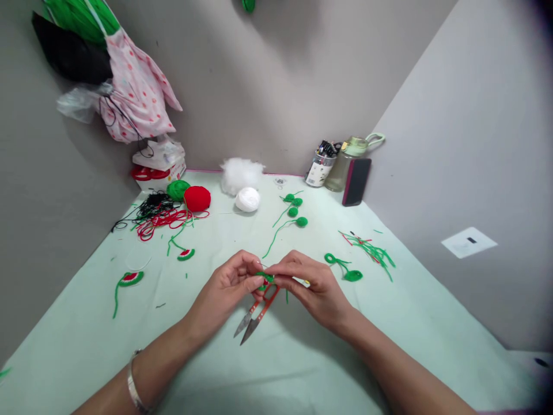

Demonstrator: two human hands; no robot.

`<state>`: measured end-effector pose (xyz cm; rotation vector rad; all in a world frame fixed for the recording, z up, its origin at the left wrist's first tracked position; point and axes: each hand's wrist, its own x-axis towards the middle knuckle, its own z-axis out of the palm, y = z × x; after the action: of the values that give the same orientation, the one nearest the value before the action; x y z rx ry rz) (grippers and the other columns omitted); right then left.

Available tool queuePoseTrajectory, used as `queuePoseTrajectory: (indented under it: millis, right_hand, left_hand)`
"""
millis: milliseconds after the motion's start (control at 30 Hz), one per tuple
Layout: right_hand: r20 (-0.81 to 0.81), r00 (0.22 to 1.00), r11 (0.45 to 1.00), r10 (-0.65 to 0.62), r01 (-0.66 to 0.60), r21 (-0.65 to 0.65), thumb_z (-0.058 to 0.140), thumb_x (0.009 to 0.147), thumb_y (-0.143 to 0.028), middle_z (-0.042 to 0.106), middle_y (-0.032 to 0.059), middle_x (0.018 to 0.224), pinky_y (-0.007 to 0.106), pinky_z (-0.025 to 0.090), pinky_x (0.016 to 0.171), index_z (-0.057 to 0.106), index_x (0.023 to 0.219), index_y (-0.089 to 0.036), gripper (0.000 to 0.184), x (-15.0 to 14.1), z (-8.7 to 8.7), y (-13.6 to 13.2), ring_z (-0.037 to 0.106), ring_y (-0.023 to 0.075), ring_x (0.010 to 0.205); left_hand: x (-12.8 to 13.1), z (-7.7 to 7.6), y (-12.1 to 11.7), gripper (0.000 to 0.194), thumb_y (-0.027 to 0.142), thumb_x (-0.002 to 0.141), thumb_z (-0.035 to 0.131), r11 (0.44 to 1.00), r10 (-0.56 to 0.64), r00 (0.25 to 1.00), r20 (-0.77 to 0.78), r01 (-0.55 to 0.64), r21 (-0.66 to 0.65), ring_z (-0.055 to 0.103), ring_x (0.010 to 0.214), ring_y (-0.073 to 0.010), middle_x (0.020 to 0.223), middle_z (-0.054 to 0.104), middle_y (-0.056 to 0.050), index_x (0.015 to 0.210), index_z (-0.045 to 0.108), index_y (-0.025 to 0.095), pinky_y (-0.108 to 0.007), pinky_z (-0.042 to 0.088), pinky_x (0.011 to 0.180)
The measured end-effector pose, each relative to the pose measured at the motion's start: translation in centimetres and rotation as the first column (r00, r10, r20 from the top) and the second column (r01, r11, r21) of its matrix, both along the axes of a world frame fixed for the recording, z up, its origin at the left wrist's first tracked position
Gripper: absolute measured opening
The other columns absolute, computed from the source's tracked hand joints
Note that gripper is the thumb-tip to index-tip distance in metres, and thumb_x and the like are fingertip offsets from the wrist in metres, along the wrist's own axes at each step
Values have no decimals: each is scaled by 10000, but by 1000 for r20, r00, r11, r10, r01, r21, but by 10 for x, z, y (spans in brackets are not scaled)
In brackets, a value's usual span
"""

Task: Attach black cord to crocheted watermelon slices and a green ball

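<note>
Between my hands is a small green and red crochet piece (266,278), partly covered by the fingers. My left hand (233,282) is closed, pinching its left side between thumb and fingers. From the right, my right hand (309,285) is closed too, its thumb and fingertips pressed together at the edge of the piece. A thin light line shows by the fingertips; whether it is a needle or hook I cannot tell. Orange-handled thread snips (258,317) lie on the table just below, blades apart, their handles partly behind my fingers.
Crocheted watermelon slices (131,279) lie left, near a red yarn ball (197,199) and green yarn ball (178,189). White yarn (247,199) and stuffing (242,176) sit behind. Green balls (301,222), a crocheted leaf (353,276), yarn scraps (374,253), phone (356,182) and bottle (338,170) stand or lie right.
</note>
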<state>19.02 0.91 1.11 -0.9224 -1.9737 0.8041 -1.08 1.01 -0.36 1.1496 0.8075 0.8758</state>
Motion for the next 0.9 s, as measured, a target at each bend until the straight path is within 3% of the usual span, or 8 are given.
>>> queuePoseTrajectory:
  millis: [200, 333, 500, 667, 767, 900]
  right_hand:
    - [8, 999, 999, -46, 46, -23, 639, 889, -218, 655, 50, 784, 284, 475, 652, 723, 897, -211, 85, -2, 1, 0, 597, 154, 721]
    - [19, 998, 998, -58, 58, -19, 638, 888, -206, 648, 43, 776, 278, 463, 649, 711, 877, -202, 74, -1, 1, -1, 583, 146, 714]
    - [-4, 1000, 998, -25, 25, -64, 639, 887, -198, 637, 35, 769, 267, 451, 645, 703, 840, -197, 81, 0, 7, -1, 579, 141, 720]
    - [-59, 990, 981, -131, 121, -152, 691, 849, -280, 620, 27, 794, 268, 450, 622, 703, 877, -208, 79, 1, 6, 2, 566, 133, 681]
    - [-38, 993, 979, -107, 99, -179, 721, 820, -323, 622, 29, 793, 270, 454, 623, 707, 895, -208, 138, 0, 3, 3, 562, 137, 684]
    - [0, 996, 985, -85, 83, -153, 683, 848, -242, 624, 25, 756, 266, 439, 635, 695, 849, -196, 47, -3, 3, 0, 558, 139, 700]
  left_hand:
    - [1, 0, -1, 127, 316, 882, 616, 999, 2, 1000, 20, -1, -41, 618, 795, -124, 873, 600, 14, 916, 554, 210, -278, 523, 782]
    - [2, 2, -3, 163, 340, 856, 647, 998, 10, 999, 41, -7, -56, 603, 834, -137, 884, 587, 9, 874, 562, 202, -316, 528, 836]
    - [2, 5, -4, 180, 308, 830, 675, 998, 58, 997, -42, -57, 29, 623, 875, -150, 941, 664, -20, 780, 552, 185, -286, 496, 831]
    - [3, 6, -4, 178, 299, 815, 673, 986, 154, 982, -108, -146, 85, 621, 843, -156, 929, 665, -27, 746, 555, 186, -282, 493, 785]
    - [4, 5, -5, 184, 311, 819, 670, 982, 170, 979, -111, -160, 97, 631, 824, -156, 932, 678, -27, 750, 548, 192, -283, 498, 772]
    - [7, 3, -8, 194, 339, 832, 662, 975, 186, 978, -97, -172, 137, 638, 830, -154, 931, 677, -20, 764, 546, 199, -278, 502, 774]
